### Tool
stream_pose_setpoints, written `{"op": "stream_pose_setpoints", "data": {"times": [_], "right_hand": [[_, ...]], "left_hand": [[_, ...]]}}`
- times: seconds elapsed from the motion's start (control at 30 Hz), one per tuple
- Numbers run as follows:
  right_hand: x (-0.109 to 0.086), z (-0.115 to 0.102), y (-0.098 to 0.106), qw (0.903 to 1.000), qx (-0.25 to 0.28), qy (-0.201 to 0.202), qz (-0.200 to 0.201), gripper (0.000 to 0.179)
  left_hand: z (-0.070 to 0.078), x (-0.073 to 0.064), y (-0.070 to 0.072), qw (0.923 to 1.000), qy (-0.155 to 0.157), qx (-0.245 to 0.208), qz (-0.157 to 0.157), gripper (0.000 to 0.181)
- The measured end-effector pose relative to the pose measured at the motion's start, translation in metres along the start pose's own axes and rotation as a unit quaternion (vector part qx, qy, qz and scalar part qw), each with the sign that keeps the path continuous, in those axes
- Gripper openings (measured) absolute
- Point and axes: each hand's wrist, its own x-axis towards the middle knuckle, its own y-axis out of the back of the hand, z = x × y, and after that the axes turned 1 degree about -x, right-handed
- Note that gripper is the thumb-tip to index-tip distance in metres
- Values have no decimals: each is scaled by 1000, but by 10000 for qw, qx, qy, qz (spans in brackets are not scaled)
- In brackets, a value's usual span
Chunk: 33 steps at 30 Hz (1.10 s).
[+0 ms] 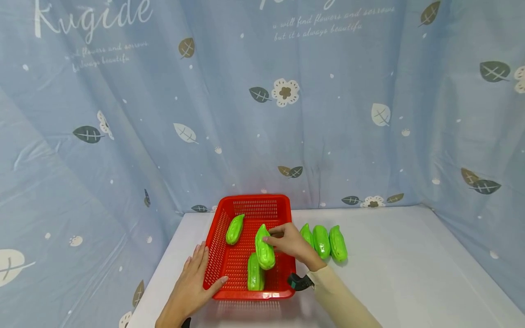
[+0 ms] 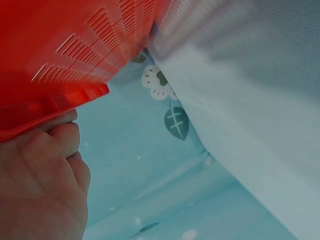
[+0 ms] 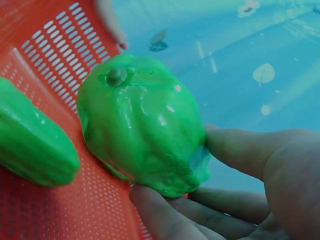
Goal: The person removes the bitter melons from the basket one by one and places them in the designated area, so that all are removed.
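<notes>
My right hand (image 1: 293, 243) pinches a glossy green, ribbed, papaya-like fruit (image 1: 264, 250) between thumb and fingers, over the red plastic basket (image 1: 256, 295). In the right wrist view, the held fruit (image 3: 142, 120) shows its rounded end with a stem nub. Two similar fruits are inside the basket: one (image 1: 235, 229) at the back left, another (image 1: 255, 278) near the front, partly covered by the held one. My left hand (image 1: 192, 282) rests on the basket's front left corner, fingers extended along the left rim and thumb over the front rim. From below, the left wrist view shows this hand (image 2: 45, 175) against the rim.
Right of the basket, three more green fruits (image 1: 321, 241) lie side by side on the white table (image 1: 393, 273); my right hand partly hides the nearest. A blue patterned curtain (image 1: 328, 114) hangs behind and at both sides of the table.
</notes>
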Motion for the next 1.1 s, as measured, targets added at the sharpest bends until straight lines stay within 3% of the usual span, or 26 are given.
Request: {"op": "stream_pose_setpoints", "data": {"times": [0.37, 0.63, 1.1], "right_hand": [[-12, -3, 17, 9989, 288, -137, 348, 50], [-20, 4, 35, 9982, 438, -12, 410, 50], [-37, 14, 66, 9936, 633, -160, 919, 51]], "left_hand": [[2, 1, 1, 9999, 80, -46, -89, 101], [2, 1, 0, 9998, 135, -117, -108, 103], [1, 4, -1, 9995, 220, -72, -233, 105]]}}
